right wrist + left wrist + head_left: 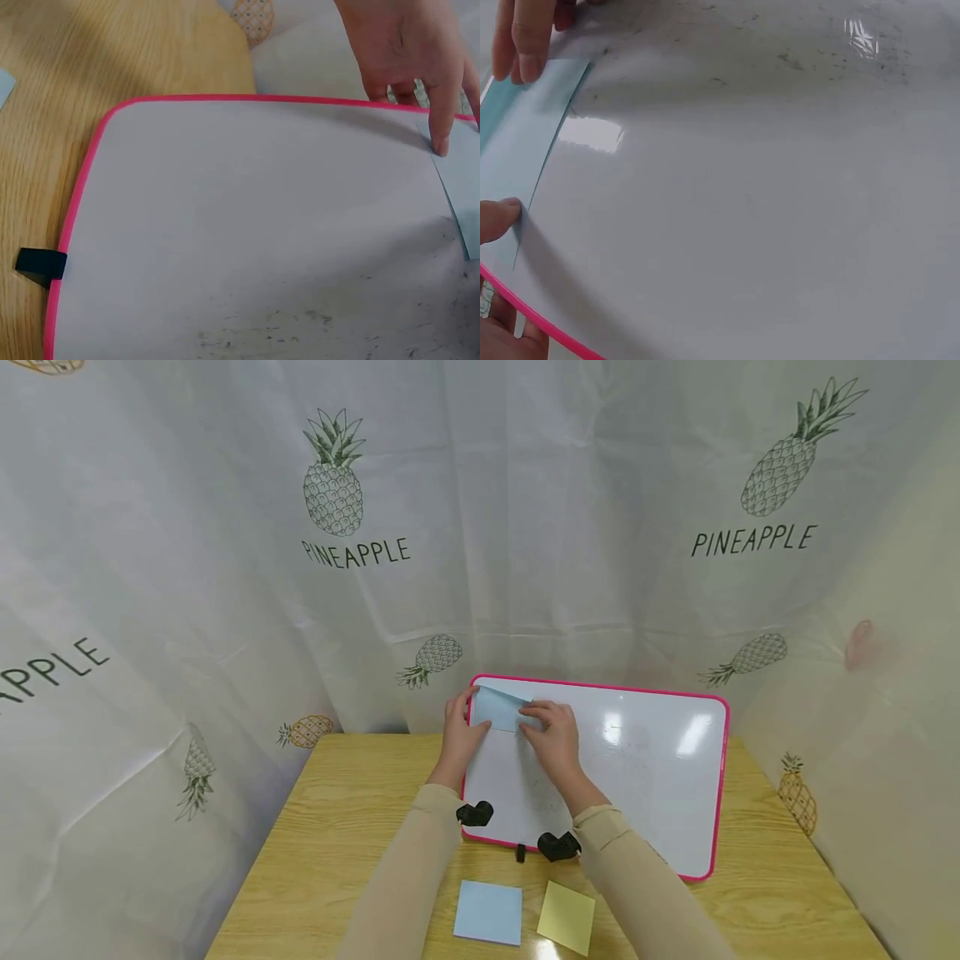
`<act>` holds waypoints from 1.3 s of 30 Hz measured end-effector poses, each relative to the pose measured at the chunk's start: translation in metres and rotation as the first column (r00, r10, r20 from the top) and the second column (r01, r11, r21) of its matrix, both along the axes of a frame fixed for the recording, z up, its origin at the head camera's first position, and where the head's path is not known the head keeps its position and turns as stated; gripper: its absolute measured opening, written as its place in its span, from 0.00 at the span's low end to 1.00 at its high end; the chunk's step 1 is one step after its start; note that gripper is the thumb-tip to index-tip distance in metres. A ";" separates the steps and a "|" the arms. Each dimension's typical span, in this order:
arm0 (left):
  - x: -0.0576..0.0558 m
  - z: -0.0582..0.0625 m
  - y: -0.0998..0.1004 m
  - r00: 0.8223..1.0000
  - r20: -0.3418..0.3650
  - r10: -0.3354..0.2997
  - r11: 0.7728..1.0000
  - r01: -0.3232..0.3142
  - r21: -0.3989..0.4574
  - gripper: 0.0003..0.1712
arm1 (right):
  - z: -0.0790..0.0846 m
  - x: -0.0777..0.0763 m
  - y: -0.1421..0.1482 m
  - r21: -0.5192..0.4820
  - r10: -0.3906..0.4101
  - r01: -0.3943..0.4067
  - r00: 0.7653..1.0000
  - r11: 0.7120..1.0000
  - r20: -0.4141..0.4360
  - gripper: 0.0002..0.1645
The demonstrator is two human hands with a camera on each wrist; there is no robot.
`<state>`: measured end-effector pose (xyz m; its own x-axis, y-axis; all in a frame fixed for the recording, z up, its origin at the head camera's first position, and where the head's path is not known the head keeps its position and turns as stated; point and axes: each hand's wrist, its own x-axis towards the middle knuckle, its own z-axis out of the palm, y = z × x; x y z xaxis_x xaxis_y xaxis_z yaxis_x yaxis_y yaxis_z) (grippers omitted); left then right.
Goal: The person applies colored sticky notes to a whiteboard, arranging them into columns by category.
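A light blue sticky note (497, 708) lies over the upper left corner of a pink-rimmed whiteboard (645, 777), its upper right corner a little raised. My left hand (460, 735) holds the note at its left end, the thumb (499, 219) on its lower edge and a finger at its top corner. Other fingers reach past the board's pink rim. At the note's right end, my right hand (553, 735) holds it between thumb and fingertips. Those fingertips (531, 66) overlap the blue paper in the left wrist view.
A pad of blue sticky notes (488, 912) and a yellow sticky pad (567, 918) lie on the wooden table (337, 827) in front of the board. A small black clip (521, 853) sits at the board's lower rim. Behind hangs a pineapple-print curtain (547, 568).
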<state>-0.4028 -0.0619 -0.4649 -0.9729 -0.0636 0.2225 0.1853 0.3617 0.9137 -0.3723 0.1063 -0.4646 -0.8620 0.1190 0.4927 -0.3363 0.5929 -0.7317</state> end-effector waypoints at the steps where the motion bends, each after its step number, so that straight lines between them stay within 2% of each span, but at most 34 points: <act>1: 0.000 -0.001 0.000 1.000 -0.007 0.000 1.000 0.000 -0.002 0.38 | 0.000 0.000 0.000 0.019 0.004 -0.004 1.000 1.000 -0.015 0.12; 9: 0.000 -0.001 -0.002 1.000 -0.018 -0.004 1.000 0.004 -0.020 0.38 | 0.000 -0.002 0.007 0.181 0.024 0.008 0.984 0.983 -0.177 0.16; 12: 0.000 -0.001 -0.002 1.000 -0.013 -0.003 1.000 0.003 -0.027 0.38 | -0.001 -0.001 0.010 0.251 0.042 0.011 0.978 0.968 -0.206 0.17; 14: 0.000 0.000 -0.002 1.000 -0.011 -0.004 1.000 0.004 -0.028 0.38 | -0.001 -0.001 0.013 0.313 0.056 0.013 0.976 0.950 -0.210 0.18; 18: 0.000 0.000 -0.002 1.000 -0.007 -0.007 0.999 0.006 -0.036 0.39 | -0.002 0.002 0.019 0.445 0.077 0.018 0.978 0.895 -0.195 0.22; 20: 0.000 -0.001 -0.003 1.000 -0.006 -0.007 0.999 0.007 -0.044 0.39 | -0.003 0.002 0.022 0.481 0.085 0.016 0.979 0.877 -0.187 0.23; 22: -0.001 -0.001 -0.003 1.000 -0.009 -0.008 0.999 0.008 -0.053 0.39 | -0.004 0.002 0.024 0.498 0.092 0.012 0.978 0.867 -0.185 0.24; 27: -0.002 -0.002 -0.003 1.000 -0.011 -0.013 0.998 0.012 -0.057 0.40 | -0.005 0.001 0.027 0.497 0.107 0.001 0.976 0.868 -0.188 0.27; 33: -0.001 0.000 -0.004 1.000 -0.018 -0.022 0.998 0.020 -0.063 0.39 | 0.002 0.000 0.024 0.499 0.134 -0.021 0.972 0.867 -0.192 0.29; 39: -0.003 -0.003 -0.005 0.999 -0.031 -0.029 0.997 0.026 -0.077 0.39 | 0.007 -0.004 0.019 0.544 0.155 -0.049 0.976 0.838 -0.152 0.30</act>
